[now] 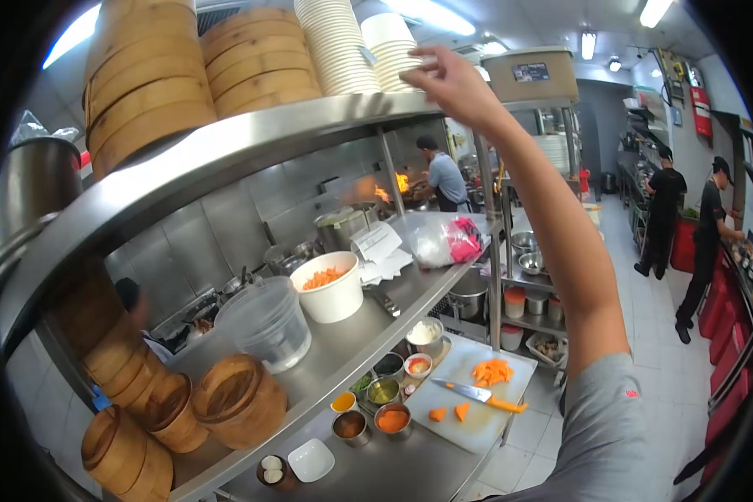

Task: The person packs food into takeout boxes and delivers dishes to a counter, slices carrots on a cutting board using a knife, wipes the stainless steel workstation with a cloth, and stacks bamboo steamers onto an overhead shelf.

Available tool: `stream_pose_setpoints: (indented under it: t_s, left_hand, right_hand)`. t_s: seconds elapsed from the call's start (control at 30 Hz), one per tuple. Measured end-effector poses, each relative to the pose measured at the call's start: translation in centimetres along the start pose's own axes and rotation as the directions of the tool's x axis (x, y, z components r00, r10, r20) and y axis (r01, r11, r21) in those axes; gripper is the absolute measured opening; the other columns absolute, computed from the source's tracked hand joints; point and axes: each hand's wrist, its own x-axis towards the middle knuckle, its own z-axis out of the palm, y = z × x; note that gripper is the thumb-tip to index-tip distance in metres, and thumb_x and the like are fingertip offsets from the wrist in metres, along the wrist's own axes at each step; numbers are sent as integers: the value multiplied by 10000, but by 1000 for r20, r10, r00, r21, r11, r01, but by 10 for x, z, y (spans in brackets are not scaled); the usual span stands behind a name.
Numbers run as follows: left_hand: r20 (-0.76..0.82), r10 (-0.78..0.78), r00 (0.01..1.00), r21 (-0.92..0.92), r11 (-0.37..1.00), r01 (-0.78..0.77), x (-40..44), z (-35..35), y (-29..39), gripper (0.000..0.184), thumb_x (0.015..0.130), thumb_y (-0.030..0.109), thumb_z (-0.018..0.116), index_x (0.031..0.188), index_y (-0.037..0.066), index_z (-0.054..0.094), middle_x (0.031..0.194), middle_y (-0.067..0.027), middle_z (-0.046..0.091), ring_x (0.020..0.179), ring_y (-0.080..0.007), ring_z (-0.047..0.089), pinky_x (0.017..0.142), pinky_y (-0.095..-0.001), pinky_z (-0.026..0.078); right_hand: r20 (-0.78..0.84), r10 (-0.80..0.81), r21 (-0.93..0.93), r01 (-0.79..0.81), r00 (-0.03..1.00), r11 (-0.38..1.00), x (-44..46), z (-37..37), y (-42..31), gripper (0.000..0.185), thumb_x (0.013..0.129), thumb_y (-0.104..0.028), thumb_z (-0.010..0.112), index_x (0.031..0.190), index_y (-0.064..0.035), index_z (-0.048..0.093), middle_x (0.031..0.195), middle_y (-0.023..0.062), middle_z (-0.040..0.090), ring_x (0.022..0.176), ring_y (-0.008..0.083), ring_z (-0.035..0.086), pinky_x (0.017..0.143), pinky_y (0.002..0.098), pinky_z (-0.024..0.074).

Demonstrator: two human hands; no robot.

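My right hand point(453, 82) is raised to the top steel shelf, beside the shorter stack of white paper tubs point(393, 60). Its fingers are apart and bent towards the tubs, with nothing visible in them; whether the fingertips touch the stack I cannot tell. A taller stack of the same tubs point(339, 46) stands to the left. My left hand is out of view. On the shelf below sit a white tub of shredded carrot point(329, 294) and a clear plastic container point(263, 326).
Bamboo steamers point(146, 79) fill the upper left. Below, a cutting board point(464, 418) holds orange pieces point(492, 371) and an orange-handled knife point(481, 395). Metal sauce cups point(392, 421) stand beside it. Co-workers point(448, 171) work at a flaming stove and along the right-hand counter.
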Motion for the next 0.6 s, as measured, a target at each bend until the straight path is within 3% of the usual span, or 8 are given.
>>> stream_pose_setpoints:
  t_s: [0.03,0.1,0.2,0.23,0.37,0.47,0.5,0.6]
  left_hand:
    - [21,-2,1000,12,1000,2,-5,6,0,378,1019,349,637,1071,-11,740,1067,-161,750,963,-293,691,863,-446,534]
    - [44,-23,999,32,999,22,-14,15,-2,379,1019,348,637,1076,-12,740,1066,-160,750,963,-290,691,863,-444,534]
    - [62,-53,997,47,998,50,-27,21,-8,381,1019,347,638,1083,-14,740,1066,-159,752,962,-286,691,864,-441,536]
    - [63,-67,996,52,997,64,-31,22,-12,381,1019,346,638,1086,-15,740,1066,-159,752,962,-284,692,864,-439,536]
    - [48,-112,993,56,992,110,-48,20,-24,383,1019,344,639,1096,-17,741,1065,-157,754,962,-278,692,864,-435,538]
    - [27,-138,990,57,989,136,-61,16,-31,385,1018,343,640,1103,-19,741,1064,-156,755,962,-273,692,865,-432,539]
    - [17,-147,989,57,988,146,-65,15,-33,386,1018,343,640,1106,-19,741,1064,-156,755,962,-272,692,865,-431,540]
    - [-4,-172,985,55,984,172,-81,11,-39,388,1018,341,641,1113,-21,741,1064,-155,757,962,-267,693,865,-427,541]
  right_hand:
    - [-56,-9,-82,4,998,997,36,3,22,781,887,-548,762,1434,-28,562,1242,235,718,1147,348,703,1006,430,526]
    - [-100,93,-145,-107,991,984,93,8,49,895,853,-616,758,1492,-40,512,1398,217,647,1262,372,640,1086,444,479]
    - [-185,192,-246,-235,964,941,143,15,63,985,834,-660,747,1539,-39,453,1493,218,574,1376,374,554,1147,444,433]
    - [-193,187,-215,-228,963,950,158,19,70,1036,819,-690,736,1554,-28,429,1506,227,558,1426,373,507,1175,442,410]
    - [-123,224,-158,-242,967,957,198,29,93,1092,783,-695,755,1570,-22,405,1536,214,535,1426,383,506,1180,437,407]
    - [0,177,-124,-176,984,977,232,43,113,1143,752,-758,741,1564,-17,430,1513,253,540,1430,383,497,1181,442,394]
    - [-42,152,-195,-157,988,968,238,52,116,962,831,-700,715,1520,-60,514,1464,239,592,1356,384,562,1141,434,433]
    - [-3,106,-258,-103,994,961,266,59,126,751,901,-578,671,1455,-80,576,1390,199,638,1274,372,604,1046,443,489]
